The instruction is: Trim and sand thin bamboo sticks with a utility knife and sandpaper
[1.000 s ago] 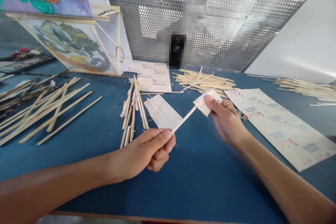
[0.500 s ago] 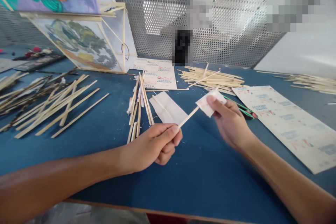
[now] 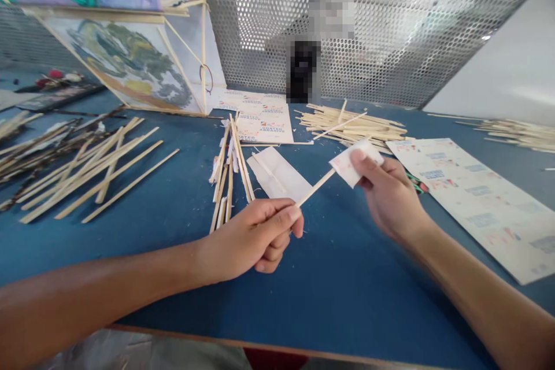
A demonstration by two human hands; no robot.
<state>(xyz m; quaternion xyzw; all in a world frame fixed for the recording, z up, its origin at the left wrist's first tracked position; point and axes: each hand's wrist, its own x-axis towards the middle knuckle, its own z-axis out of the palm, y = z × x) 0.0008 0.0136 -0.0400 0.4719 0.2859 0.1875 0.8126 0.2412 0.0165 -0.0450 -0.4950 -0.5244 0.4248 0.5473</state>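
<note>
My left hand (image 3: 264, 237) is closed around the near end of a thin wooden stick (image 3: 315, 188), which slants up to the right. My right hand (image 3: 388, 191) pinches a folded piece of sandpaper (image 3: 348, 165), printed backing outward, around the stick's far part. The stick's far end is hidden by the sandpaper and fingers. Beyond my left hand lies a pale rectangular sheet (image 3: 281, 176) with a thin strip on it. A small bundle of sticks (image 3: 223, 185), with white paper scraps among them, lies just left of that sheet.
Loose sticks (image 3: 99, 173) are spread on the blue table (image 3: 329, 300) at left. A stick pile (image 3: 351, 127) lies at the back, near a printed abrasive sheet (image 3: 269, 118). Another large sheet (image 3: 472, 202) is at right. Painted stick-framed panels (image 3: 130, 63) stand back left before a perforated metal screen (image 3: 255, 17).
My right hand has slid the sandpaper a little outward along the stick, away from my left hand. My left hand keeps its grip. The view has shifted slightly.
</note>
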